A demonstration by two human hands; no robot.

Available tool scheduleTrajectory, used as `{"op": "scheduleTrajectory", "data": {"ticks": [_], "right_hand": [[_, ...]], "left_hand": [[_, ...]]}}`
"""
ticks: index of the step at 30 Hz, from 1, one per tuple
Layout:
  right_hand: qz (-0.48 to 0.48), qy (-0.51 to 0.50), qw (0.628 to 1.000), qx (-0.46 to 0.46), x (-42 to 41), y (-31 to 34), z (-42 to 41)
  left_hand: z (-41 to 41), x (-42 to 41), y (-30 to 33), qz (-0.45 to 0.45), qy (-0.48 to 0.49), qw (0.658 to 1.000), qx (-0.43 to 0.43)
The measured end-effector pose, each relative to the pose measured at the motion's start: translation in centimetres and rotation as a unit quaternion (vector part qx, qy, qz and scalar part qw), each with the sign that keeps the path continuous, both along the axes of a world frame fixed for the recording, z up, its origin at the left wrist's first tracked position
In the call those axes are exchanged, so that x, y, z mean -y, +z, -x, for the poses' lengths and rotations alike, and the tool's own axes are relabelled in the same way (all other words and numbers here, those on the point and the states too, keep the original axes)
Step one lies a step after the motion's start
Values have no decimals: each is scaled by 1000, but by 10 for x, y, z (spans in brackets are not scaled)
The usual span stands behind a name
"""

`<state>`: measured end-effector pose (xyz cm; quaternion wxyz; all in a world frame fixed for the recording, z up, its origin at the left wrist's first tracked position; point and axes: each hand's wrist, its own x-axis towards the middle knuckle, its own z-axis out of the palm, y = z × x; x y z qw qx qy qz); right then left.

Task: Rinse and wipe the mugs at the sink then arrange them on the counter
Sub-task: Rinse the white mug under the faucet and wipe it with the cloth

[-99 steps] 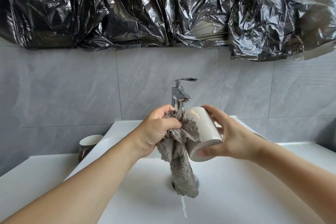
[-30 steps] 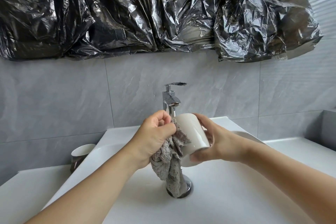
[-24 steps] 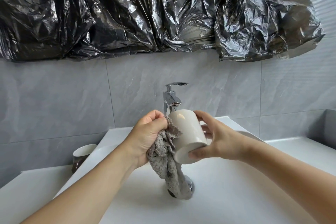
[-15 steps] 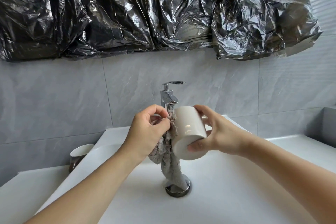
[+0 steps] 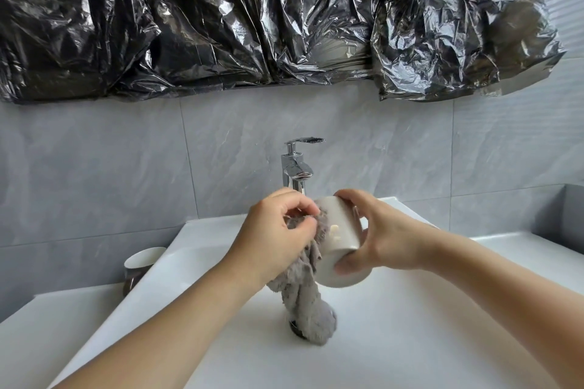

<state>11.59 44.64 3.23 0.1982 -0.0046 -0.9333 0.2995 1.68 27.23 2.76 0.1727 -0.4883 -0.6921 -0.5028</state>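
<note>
Over the white sink basin (image 5: 410, 325) my right hand (image 5: 382, 238) grips a cream mug (image 5: 339, 237), tilted with its base toward me. My left hand (image 5: 275, 237) pinches a grey fluffy cloth (image 5: 303, 294) against the mug's left side and mouth. The cloth's tail hangs down to the drain. A second mug (image 5: 140, 264), white inside and dark outside, stands upright on the counter left of the basin, partly hidden by the basin's rim.
The chrome faucet (image 5: 295, 167) stands right behind my hands, with no water running. White counter (image 5: 47, 341) extends on the left and right of the basin. Crumpled black plastic sheeting (image 5: 252, 25) covers the wall above the grey tiles.
Both hands have kept hold of the mug and cloth. The mug has been turned slightly in my right hand and the cloth has shifted around its mouth, its tail swinging over the drain.
</note>
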Motion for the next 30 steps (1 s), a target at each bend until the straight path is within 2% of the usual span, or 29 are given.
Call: {"op": "scheduleTrajectory", "data": {"ticks": [3, 6, 9, 13, 16, 20, 25, 27, 30], "right_hand": [[-68, -15, 997, -25, -1, -1, -2], [-122, 14, 992, -15, 2, -6, 2], [-127, 23, 992, -10, 6, -5, 3], [-159, 35, 987, -1, 7, -6, 1], [-133, 38, 990, -4, 7, -8, 1], [5, 52, 999, -12, 2, -11, 7], [97, 108, 989, 32, -6, -13, 6], [97, 96, 990, 33, -9, -15, 6], [101, 68, 992, 19, -12, -17, 8]], "left_hand": [[-13, -1, 0, 73, -92, 992, -42], [-11, -3, 0, 69, -45, 996, -21], [-6, -3, 2, 82, 45, 994, 49], [-3, -3, 1, 160, 14, 976, 147], [-2, -1, 4, 115, -25, 971, 209], [3, 5, 7, 22, -56, 960, 272], [8, 8, 7, -77, -141, 901, 403], [8, 7, 5, -81, -161, 893, 412], [7, 7, 4, -89, -152, 901, 395]]}}
